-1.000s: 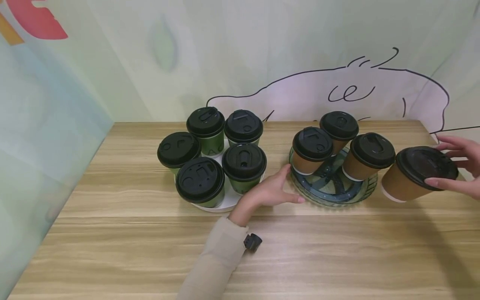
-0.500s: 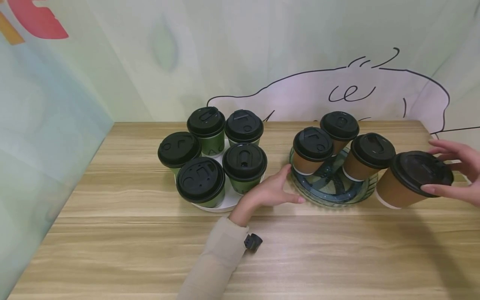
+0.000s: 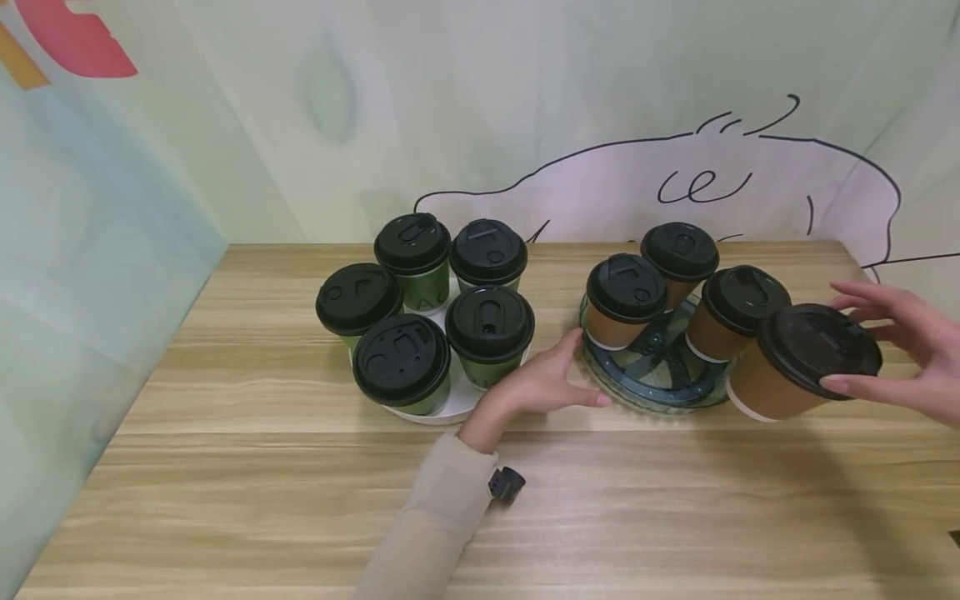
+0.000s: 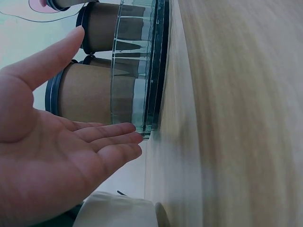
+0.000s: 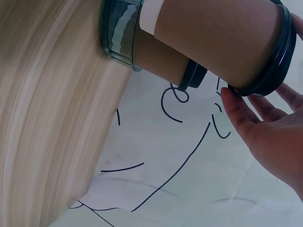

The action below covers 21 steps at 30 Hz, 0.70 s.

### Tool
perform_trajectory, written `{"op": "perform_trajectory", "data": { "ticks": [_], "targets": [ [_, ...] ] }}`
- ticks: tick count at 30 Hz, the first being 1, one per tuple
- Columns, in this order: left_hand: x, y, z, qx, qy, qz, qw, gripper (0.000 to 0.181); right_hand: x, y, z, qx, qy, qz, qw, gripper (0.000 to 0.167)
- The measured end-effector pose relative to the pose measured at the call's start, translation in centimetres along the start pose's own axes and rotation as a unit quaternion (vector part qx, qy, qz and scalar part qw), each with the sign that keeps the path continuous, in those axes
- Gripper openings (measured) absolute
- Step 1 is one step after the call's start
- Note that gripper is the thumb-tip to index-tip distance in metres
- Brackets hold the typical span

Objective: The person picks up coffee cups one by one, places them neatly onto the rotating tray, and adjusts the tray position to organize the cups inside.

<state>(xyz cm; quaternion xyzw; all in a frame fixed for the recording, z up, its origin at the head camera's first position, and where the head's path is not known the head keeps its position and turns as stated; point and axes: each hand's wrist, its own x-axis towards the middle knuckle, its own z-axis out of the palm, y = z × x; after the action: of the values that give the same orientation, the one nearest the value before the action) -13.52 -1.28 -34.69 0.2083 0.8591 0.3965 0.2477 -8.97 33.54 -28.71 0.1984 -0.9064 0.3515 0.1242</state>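
In the head view my right hand (image 3: 911, 354) grips a brown paper coffee cup (image 3: 772, 379) by its black lid, thumb in front and fingers behind. The cup hangs tilted above the table, just right of a clear glass tray (image 3: 660, 396). Three brown lidded cups stand on that tray: a left one (image 3: 611, 325), a back one (image 3: 678, 250) and a right one (image 3: 720, 329). My left hand (image 3: 551, 379) lies at the tray's left side, thumb spread from straight fingers. In the left wrist view its fingertips (image 4: 125, 128) reach the glass wall; contact is hard to tell.
Left of my left hand, several green cups with black lids (image 3: 401, 362) stand on a round white tray (image 3: 450, 408). The wooden table (image 3: 600, 517) meets a printed backdrop (image 3: 525, 108) behind. A small black device (image 3: 506, 483) sits at my left wrist.
My right hand has carried the brown cup leftward and slightly lower, closer to the glass tray. My left hand and the standing cups have stayed put.
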Motion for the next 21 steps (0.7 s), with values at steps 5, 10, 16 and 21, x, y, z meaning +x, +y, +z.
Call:
{"op": "perform_trajectory", "data": {
  "ticks": [5, 10, 16, 21],
  "targets": [
    [0.0, -0.1, 0.0, 0.002, -0.001, 0.0, 1.0, 0.094, 0.5, -0.6, 0.4, 0.012, -0.011, -0.007, 0.9998, 0.104],
    [0.0, -0.1, 0.0, 0.002, 0.0, 0.0, 1.0, 0.094, 1.2, -1.4, 0.8, 0.002, -0.029, -0.008, 0.9996, 0.105],
    [0.0, -0.1, 0.0, 0.004, -0.001, -0.001, 1.0, 0.094, 2.0, -2.7, 1.2, -0.022, -0.043, -0.026, 0.9985, 0.101],
    [0.0, -0.1, 0.0, 0.0, -0.001, 0.001, 1.0, 0.094, 2.6, -3.0, 1.9, -0.008, -0.047, -0.027, 0.9985, 0.098]
  ]
}}
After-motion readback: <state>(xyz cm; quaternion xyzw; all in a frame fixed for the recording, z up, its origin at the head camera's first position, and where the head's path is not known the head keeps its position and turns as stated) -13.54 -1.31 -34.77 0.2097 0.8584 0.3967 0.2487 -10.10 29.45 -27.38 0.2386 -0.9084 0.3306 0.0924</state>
